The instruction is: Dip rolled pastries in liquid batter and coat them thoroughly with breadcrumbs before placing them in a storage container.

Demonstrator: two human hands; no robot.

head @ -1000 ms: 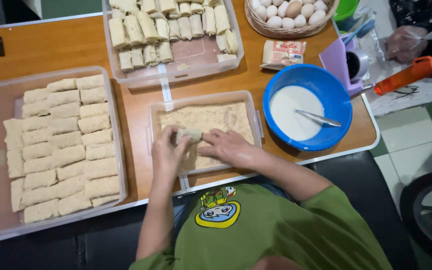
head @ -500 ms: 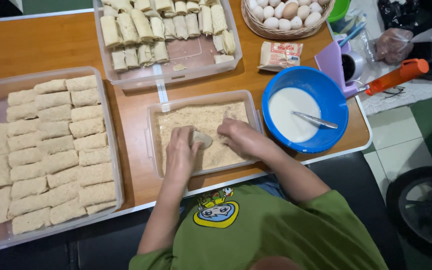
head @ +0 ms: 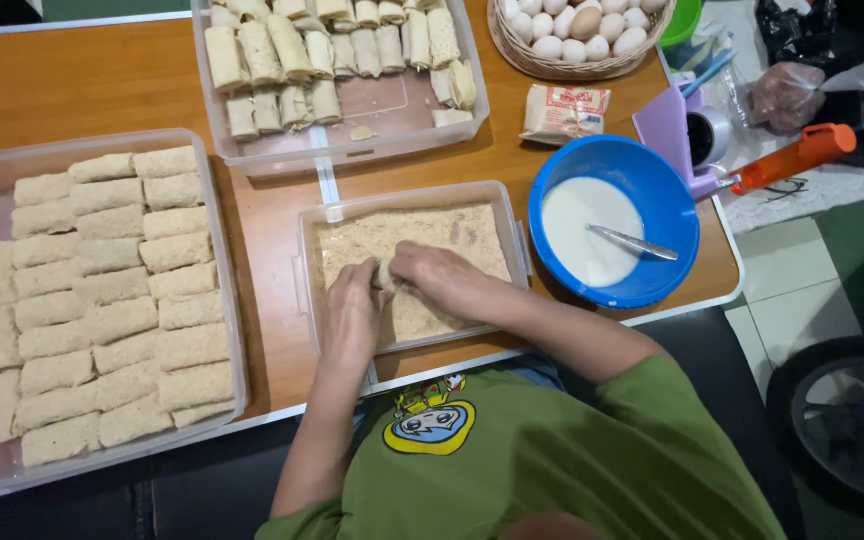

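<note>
- Head view: left hand (head: 352,312) and right hand (head: 440,280) meet in the crumb tray (head: 512,215).
- Fingers curl around a half-hidden roll (head: 384,272).
- Blue bowl (head: 667,200) sits right.

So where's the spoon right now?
In the head view, the metal spoon lies in the white liquid inside the blue bowl, on the table's right side, just right of the breadcrumb tray.

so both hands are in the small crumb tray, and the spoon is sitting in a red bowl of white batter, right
Not quite: the bowl is blue, not red, as the head view shows. The rest holds: the left hand and right hand are both in the small crumb tray, and the spoon lies in the white batter.
</note>
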